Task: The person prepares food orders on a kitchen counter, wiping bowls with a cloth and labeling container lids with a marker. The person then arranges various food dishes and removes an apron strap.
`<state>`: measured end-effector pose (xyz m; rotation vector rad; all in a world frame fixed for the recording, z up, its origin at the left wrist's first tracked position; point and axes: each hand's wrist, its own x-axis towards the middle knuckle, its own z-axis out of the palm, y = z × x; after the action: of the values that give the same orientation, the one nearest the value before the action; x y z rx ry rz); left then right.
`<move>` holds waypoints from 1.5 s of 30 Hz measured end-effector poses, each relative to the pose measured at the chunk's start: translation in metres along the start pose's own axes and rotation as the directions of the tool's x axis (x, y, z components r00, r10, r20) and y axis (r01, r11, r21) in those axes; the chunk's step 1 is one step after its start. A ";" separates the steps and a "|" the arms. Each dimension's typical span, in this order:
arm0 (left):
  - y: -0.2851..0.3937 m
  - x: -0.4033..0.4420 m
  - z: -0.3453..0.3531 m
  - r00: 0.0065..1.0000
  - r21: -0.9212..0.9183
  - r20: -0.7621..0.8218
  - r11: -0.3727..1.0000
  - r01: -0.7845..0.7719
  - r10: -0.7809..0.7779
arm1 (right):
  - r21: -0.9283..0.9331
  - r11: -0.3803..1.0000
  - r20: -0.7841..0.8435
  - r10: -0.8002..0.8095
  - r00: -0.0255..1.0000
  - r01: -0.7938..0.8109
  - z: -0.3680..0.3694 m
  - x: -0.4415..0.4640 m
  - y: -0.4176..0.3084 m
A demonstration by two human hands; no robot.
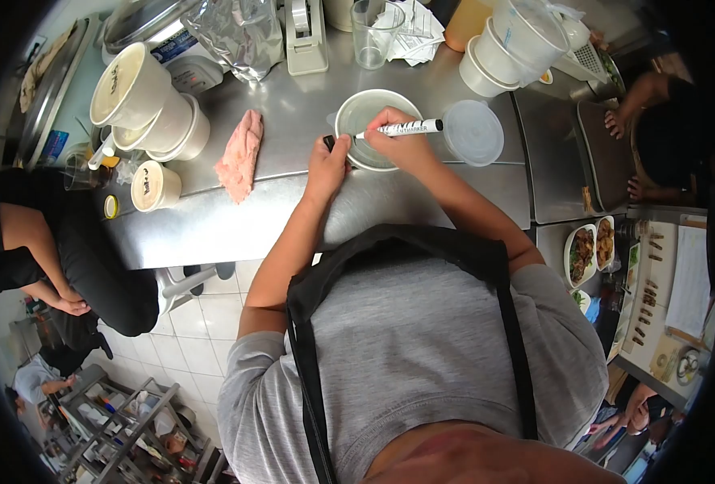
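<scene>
On the steel counter stands a round lidded tub (pixel 365 109), with both of my hands at it. My right hand (pixel 402 147) is closed around a white marker (pixel 410 127), its tip over the lid. My left hand (pixel 327 167) rests at the tub's left edge, fingers closed on a black cap (pixel 329 143). A loose translucent lid (pixel 473 133) lies to the right of the tub. Farther left is a crumpled pink cloth (pixel 241 157).
Stacked tubs (pixel 131 85) and a small tub (pixel 156 186) stand at the left. A tape dispenser (pixel 306 40), a glass (pixel 371 36) and more tubs (pixel 490 68) line the back. People are at both sides; food dishes (pixel 581 254) sit right.
</scene>
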<state>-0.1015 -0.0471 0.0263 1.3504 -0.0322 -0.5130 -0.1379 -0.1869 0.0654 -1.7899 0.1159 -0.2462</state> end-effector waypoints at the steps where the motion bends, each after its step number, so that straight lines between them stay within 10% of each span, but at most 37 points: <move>1: 0.000 0.000 0.000 1.000 0.001 0.000 1.000 -0.001 0.001 | -0.021 1.000 0.008 -0.019 1.000 0.019 0.000 0.000 0.000; 45: -0.004 0.002 -0.001 0.999 0.103 -0.024 0.994 -0.042 0.045 | -0.206 0.977 -0.072 -0.074 0.995 0.058 -0.028 0.000 0.001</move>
<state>-0.1009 -0.0474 0.0217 1.4532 -0.0667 -0.4615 -0.1442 -0.2139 0.0705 -1.9906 0.1422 -0.3639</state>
